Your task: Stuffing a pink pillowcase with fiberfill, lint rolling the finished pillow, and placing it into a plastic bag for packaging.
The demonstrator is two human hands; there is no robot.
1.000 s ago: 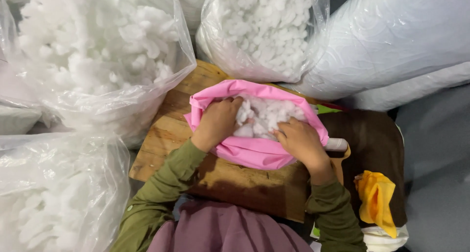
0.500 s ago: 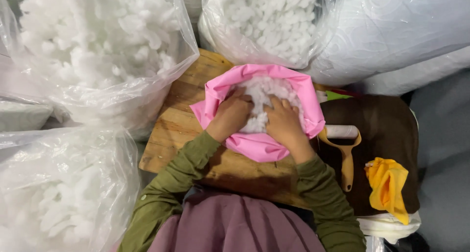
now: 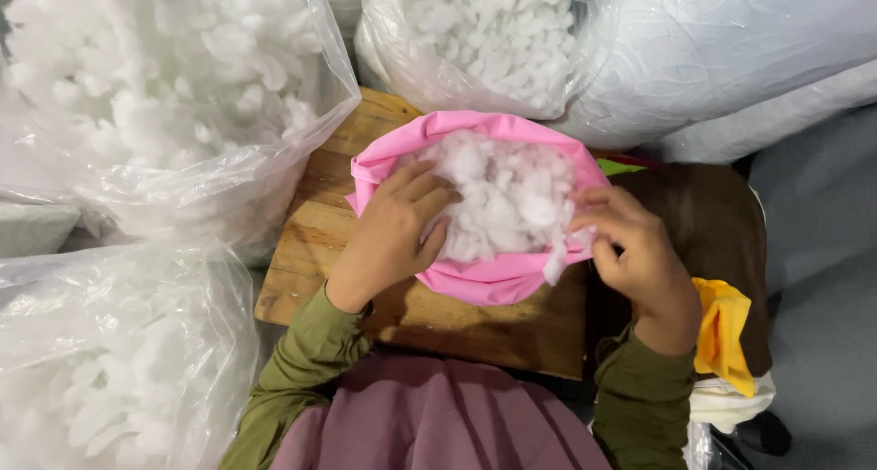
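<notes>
Fingers [image 3: 422, 189] of the left hand [image 3: 388, 237] lie spread and flat, pressing on the white stuffing [image 3: 507, 196] at the left inner edge of the pink cover [image 3: 475, 278]; they grip nothing. Fingers [image 3: 598, 199] of the right hand [image 3: 639, 255] are curled together at the cover's right rim, pinching a tuft of the stuffing along with the pink edge. A small wisp of stuffing hangs over the rim just beside that hand.

Stuffing fills the pink cover, which sits open-mouthed on the wooden tabletop [image 3: 320, 242], close in front of the person. Right of the cover lies a dark brown cloth [image 3: 713, 205], and beyond it, at the cloth's right edge, a yellow cloth [image 3: 722, 328] is bunched over something white.

Behind the cover stands a clear plastic bag [image 3: 475, 41] of white stuffing, touching the cover's far rim. Left of the cover a larger clear bag [image 3: 164, 95] of stuffing overlaps the tabletop, and another bag [image 3: 110, 360] sits nearer the person on that same side. To the cover's far right lie white quilted rolls [image 3: 731, 50] wrapped in plastic.
</notes>
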